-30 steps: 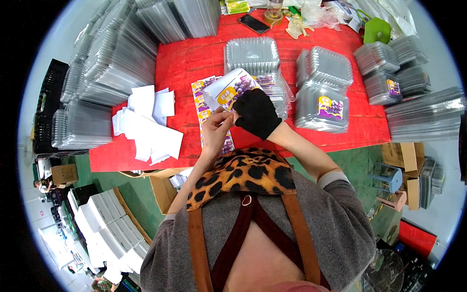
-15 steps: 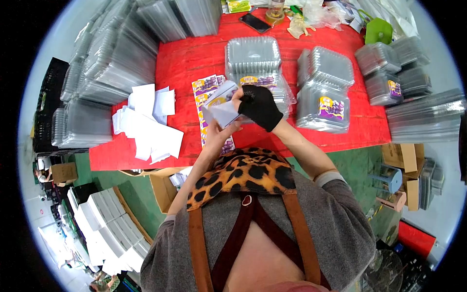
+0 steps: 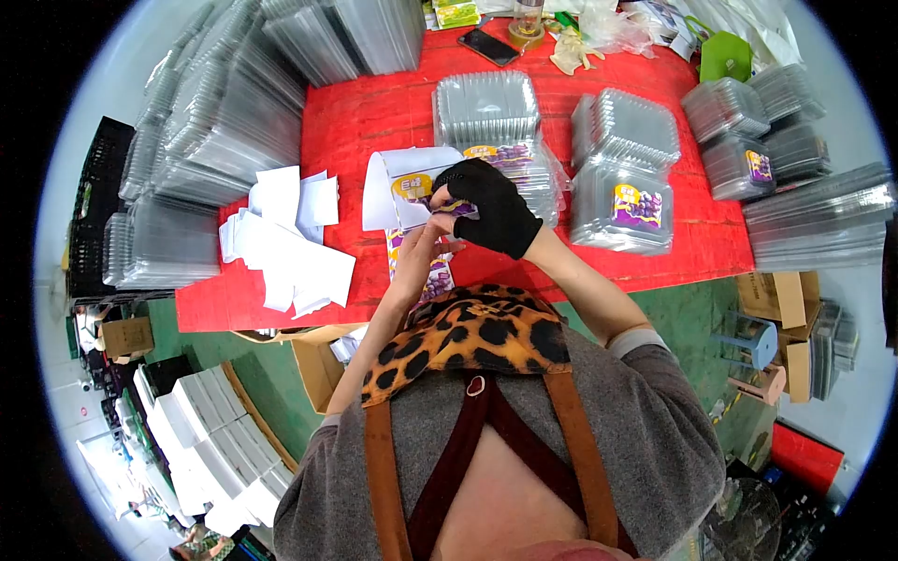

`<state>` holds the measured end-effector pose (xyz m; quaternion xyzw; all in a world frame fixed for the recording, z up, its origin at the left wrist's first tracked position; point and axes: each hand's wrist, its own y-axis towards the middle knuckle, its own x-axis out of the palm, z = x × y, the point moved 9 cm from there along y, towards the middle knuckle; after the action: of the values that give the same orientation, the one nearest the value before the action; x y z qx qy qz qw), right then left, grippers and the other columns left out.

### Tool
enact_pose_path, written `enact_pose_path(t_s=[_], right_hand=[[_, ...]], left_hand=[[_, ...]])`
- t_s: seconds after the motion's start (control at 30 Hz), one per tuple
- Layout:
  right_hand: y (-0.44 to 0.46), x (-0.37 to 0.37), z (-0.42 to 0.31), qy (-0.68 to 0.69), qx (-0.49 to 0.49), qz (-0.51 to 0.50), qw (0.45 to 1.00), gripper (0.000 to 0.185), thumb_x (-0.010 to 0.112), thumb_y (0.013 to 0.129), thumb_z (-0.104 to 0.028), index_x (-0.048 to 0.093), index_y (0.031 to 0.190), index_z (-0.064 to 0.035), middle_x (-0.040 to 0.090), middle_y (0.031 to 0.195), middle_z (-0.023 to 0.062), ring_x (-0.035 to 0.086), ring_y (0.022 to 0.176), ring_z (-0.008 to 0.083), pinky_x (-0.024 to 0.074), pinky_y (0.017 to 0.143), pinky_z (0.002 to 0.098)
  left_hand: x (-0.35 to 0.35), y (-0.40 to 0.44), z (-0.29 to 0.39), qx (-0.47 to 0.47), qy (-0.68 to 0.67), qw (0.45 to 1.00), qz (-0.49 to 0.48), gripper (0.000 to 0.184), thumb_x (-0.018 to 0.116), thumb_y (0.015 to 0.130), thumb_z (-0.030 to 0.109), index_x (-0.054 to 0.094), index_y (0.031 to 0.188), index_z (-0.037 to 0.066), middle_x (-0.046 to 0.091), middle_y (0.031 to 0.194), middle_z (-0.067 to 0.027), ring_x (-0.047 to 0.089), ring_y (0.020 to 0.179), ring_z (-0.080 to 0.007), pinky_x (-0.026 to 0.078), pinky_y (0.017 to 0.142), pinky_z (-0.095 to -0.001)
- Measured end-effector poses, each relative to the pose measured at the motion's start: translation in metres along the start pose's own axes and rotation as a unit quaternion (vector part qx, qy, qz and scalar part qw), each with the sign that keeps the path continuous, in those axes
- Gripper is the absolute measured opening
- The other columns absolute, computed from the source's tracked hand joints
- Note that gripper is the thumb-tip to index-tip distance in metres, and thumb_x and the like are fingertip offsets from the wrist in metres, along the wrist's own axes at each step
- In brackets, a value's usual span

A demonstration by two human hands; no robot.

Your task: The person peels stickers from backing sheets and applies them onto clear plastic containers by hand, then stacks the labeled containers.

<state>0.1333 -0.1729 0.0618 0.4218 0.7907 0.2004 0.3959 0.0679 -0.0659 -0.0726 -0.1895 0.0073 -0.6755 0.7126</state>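
My right hand (image 3: 491, 208), in a black fingerless glove, has its fingers closed on a purple-and-yellow grape label (image 3: 412, 187). A curled white backing sheet (image 3: 379, 192) stands out to the left of that label. My left hand (image 3: 416, 262) is bare and pinches the label's lower edge, close to the right fingertips. Below the hands lies a strip of more grape labels (image 3: 438, 280). Just beyond the right hand is a stack of clear plastic clamshell boxes (image 3: 486, 107), with a grape label (image 3: 510, 153) on the nearer part.
Scraps of white paper (image 3: 290, 252) lie to the left on the red table (image 3: 374, 112). Tall stacks of clear boxes (image 3: 224, 122) stand behind them. A labelled box stack (image 3: 622, 206) is on the right. A phone (image 3: 488, 47) and tape roll (image 3: 527, 35) lie at the back.
The white backing sheet has opened out to the left, and more of the label's printed face shows. Both hands stay close together, with the right fingers slightly further left.
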Motion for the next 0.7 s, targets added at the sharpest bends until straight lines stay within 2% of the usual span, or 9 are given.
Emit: enact_pose_path(t_s=[0.1, 0.2, 0.3, 0.4, 0.5, 0.6, 0.7], right_hand=[[-0.009, 0.005, 0.005, -0.052, -0.033, -0.011, 0.998, 0.026, 0.079, 0.074, -0.014, 0.07, 0.098, -0.0075, 0.068, 0.099, 0.0094, 0.064, 0.091, 0.03, 0.0509, 0.081, 0.0399], [-0.021, 0.009, 0.017, -0.026, 0.013, -0.024, 0.999, 0.027, 0.076, 0.077, -0.015, 0.07, 0.102, -0.0072, 0.069, 0.103, 0.0107, 0.064, 0.095, 0.0298, 0.0512, 0.081, 0.0388], [-0.026, 0.013, 0.026, -0.001, 0.079, -0.041, 0.996, 0.029, 0.072, 0.081, -0.027, 0.07, 0.1, -0.0065, 0.068, 0.095, 0.0128, 0.064, 0.09, 0.0315, 0.0509, 0.079, 0.0406], [-0.025, 0.015, 0.029, 0.016, 0.113, -0.054, 0.992, 0.026, 0.069, 0.083, -0.028, 0.07, 0.095, -0.0052, 0.069, 0.087, 0.0134, 0.065, 0.083, 0.0326, 0.0519, 0.074, 0.0411], [-0.015, 0.016, 0.019, -0.021, 0.107, -0.1, 0.989, 0.022, 0.067, 0.085, -0.026, 0.07, 0.09, -0.0056, 0.069, 0.081, 0.0131, 0.066, 0.077, 0.0332, 0.0523, 0.071, 0.0416], [-0.019, 0.019, 0.031, -0.082, 0.117, -0.102, 0.984, 0.02, 0.065, 0.087, -0.024, 0.07, 0.088, -0.0045, 0.069, 0.081, 0.0134, 0.066, 0.076, 0.0335, 0.0522, 0.07, 0.0429], [-0.012, -0.017, 0.033, -0.039, 0.113, 0.059, 0.991, 0.019, 0.064, 0.088, -0.02, 0.069, 0.089, -0.0026, 0.07, 0.082, 0.0146, 0.067, 0.078, 0.0334, 0.0531, 0.071, 0.0417]], left_hand=[[-0.006, 0.001, -0.006, -0.014, -0.001, 1.0, 0.001, 0.052, 0.033, 0.106, 0.04, 0.056, 0.119, -0.006, 0.061, 0.117, -0.0158, 0.065, 0.098, -0.0259, 0.051, 0.088, -0.035], [-0.005, -0.002, -0.002, -0.021, 0.009, 0.999, 0.031, 0.051, 0.034, 0.107, 0.038, 0.058, 0.118, -0.006, 0.063, 0.114, -0.0134, 0.067, 0.094, -0.0226, 0.053, 0.083, -0.0307], [-0.006, 0.0, -0.008, -0.012, 0.029, 0.999, 0.033, 0.052, 0.034, 0.107, 0.038, 0.059, 0.117, -0.006, 0.064, 0.112, -0.0134, 0.066, 0.093, -0.0218, 0.053, 0.081, -0.0304], [-0.008, 0.002, -0.01, -0.007, 0.043, 0.998, 0.034, 0.052, 0.034, 0.107, 0.038, 0.059, 0.117, -0.006, 0.065, 0.109, -0.0132, 0.067, 0.092, -0.0213, 0.054, 0.079, -0.0302], [-0.006, 0.003, -0.008, 0.001, 0.045, 0.999, 0.03, 0.052, 0.035, 0.107, 0.038, 0.059, 0.117, -0.007, 0.066, 0.107, -0.013, 0.066, 0.091, -0.0204, 0.053, 0.078, -0.0297], [-0.006, 0.004, -0.005, 0.001, 0.074, 0.997, 0.016, 0.05, 0.037, 0.106, 0.036, 0.061, 0.116, -0.007, 0.067, 0.108, -0.0133, 0.064, 0.094, -0.0189, 0.051, 0.081, -0.0298], [-0.012, 0.009, 0.0, 0.019, 0.118, 0.993, 0.018, 0.049, 0.038, 0.106, 0.034, 0.059, 0.118, -0.008, 0.066, 0.111, -0.0147, 0.061, 0.102, -0.0194, 0.048, 0.09, -0.0322]])
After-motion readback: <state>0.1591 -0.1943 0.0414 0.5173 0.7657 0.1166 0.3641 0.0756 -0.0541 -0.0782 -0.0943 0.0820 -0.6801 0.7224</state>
